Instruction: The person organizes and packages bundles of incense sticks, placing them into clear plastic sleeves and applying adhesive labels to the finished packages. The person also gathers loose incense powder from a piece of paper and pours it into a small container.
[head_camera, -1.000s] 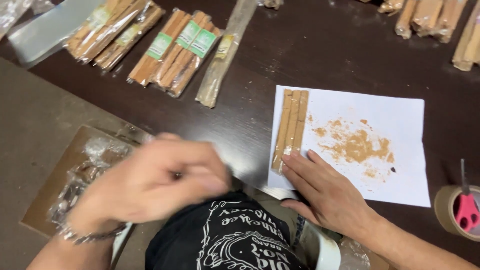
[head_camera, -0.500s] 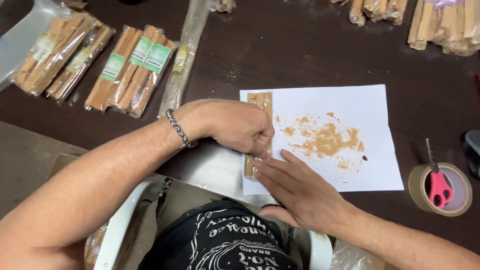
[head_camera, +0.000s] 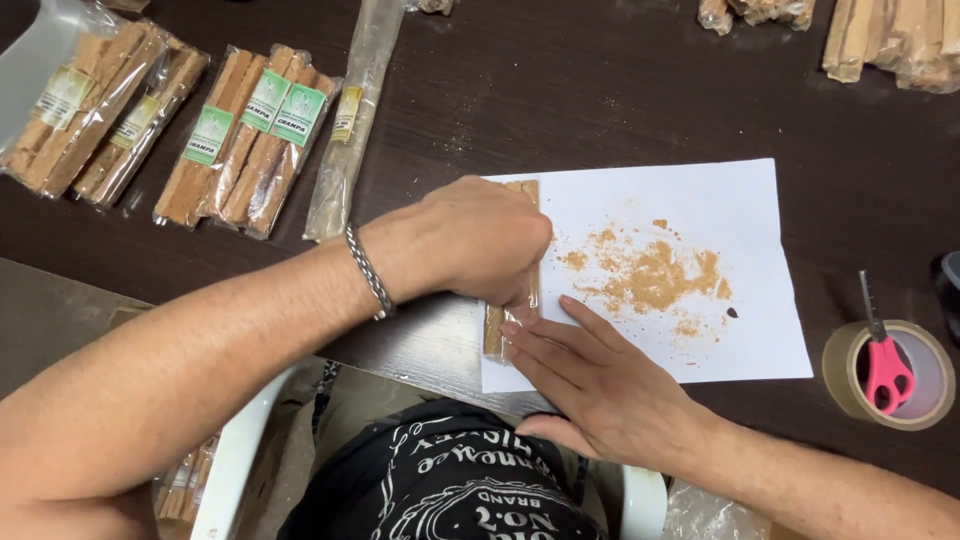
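Observation:
A small bundle of tan wooden sticks in clear wrap lies along the left edge of a white paper sheet on the dark table. My left hand is curled down over the middle of the bundle and hides most of it. My right hand lies flat, its fingertips resting at the bundle's near end and on the paper. A patch of tan sawdust is spread across the middle of the sheet.
Wrapped stick packs with green labels and more packs lie at the far left, beside a long clear packet. Loose sticks are piled at the far right. Pink-handled scissors rest on a brown tape roll.
My left hand came up from the box at my lower left and settled over the stick bundle. The right hand stayed at the bundle's near end. The view shifted slightly.

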